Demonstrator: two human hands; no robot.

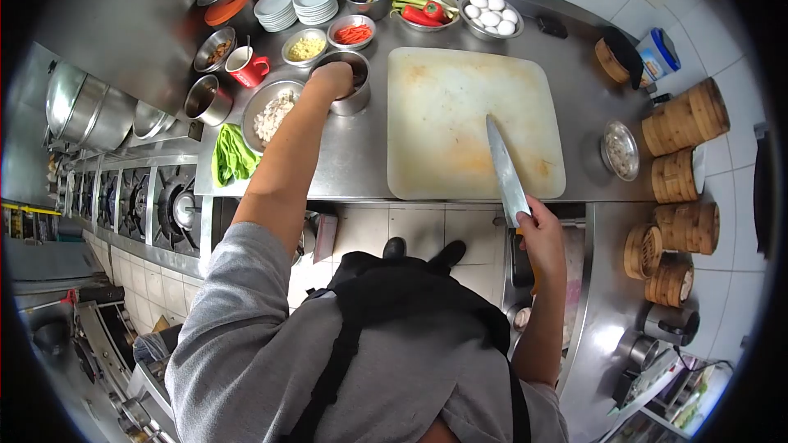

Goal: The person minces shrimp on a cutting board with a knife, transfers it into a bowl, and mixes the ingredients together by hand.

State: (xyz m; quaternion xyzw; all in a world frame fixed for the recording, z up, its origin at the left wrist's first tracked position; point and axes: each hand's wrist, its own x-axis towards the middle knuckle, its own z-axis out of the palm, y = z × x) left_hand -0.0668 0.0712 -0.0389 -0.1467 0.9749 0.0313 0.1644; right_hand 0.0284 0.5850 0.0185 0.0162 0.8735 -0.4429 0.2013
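By the cutting board (pixel 443 131), your right grip (pixel 542 235) held the likely stiff knife (pixel 505 169) by its handle; your left grip (pixel 332 80) was unreadable.

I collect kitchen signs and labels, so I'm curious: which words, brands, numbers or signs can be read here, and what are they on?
None can be read with certainty.
Red mug with a handle: pale marks that look like lettering, too small to read.
White-and-blue plastic container by the tiled wall: a printed side, too blurred to read.
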